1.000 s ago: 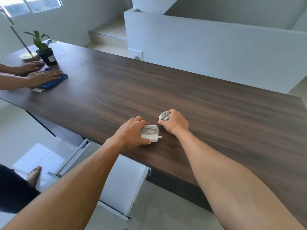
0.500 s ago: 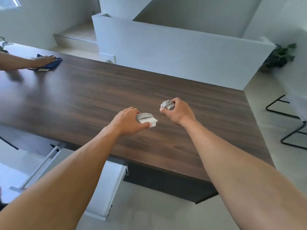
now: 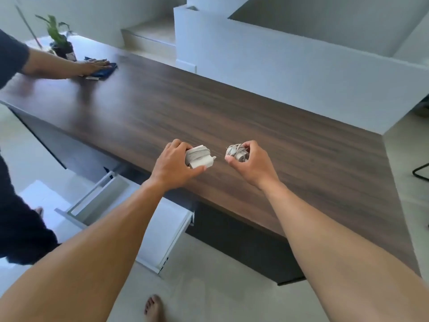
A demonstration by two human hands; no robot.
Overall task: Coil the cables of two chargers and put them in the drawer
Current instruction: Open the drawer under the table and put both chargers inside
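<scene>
Dark wood-grain bench (image 3: 232, 117) across the middle of the view, running from upper left to lower right. Low white partition wall (image 3: 290, 66) just behind its far edge, with pale steps (image 3: 151, 36) beyond.

White drawer (image 3: 169, 228) standing open beneath the near edge of the bench, partly under the left forearm; contents not visible.

Second person (image 3: 18, 217) in dark clothing at the left edge, one hand (image 3: 92, 66) lying flat on a blue cloth (image 3: 105, 70) on the far left end of the bench. Potted plant (image 3: 61, 43) in a dark pot just behind that cloth. Black metal frame (image 3: 420, 169) on the floor at the right edge, only partly in view. Bare foot (image 3: 153, 307) on the pale floor at the bottom.

Left hand (image 3: 173, 165) above the near part of the bench, fingers and thumb curled round the larger white charger (image 3: 200, 155): square body, cable wound about it in tight turns, short plug end sticking out to the right. Right hand (image 3: 253, 162) beside it, a little apart, fingers curled round the smaller charger (image 3: 236, 152), cable bundled loosely over it.

Both chargers over the bench top near its front edge, up and to the right of the open drawer, neither in it. Contact with the bench surface: impossible to tell.
</scene>
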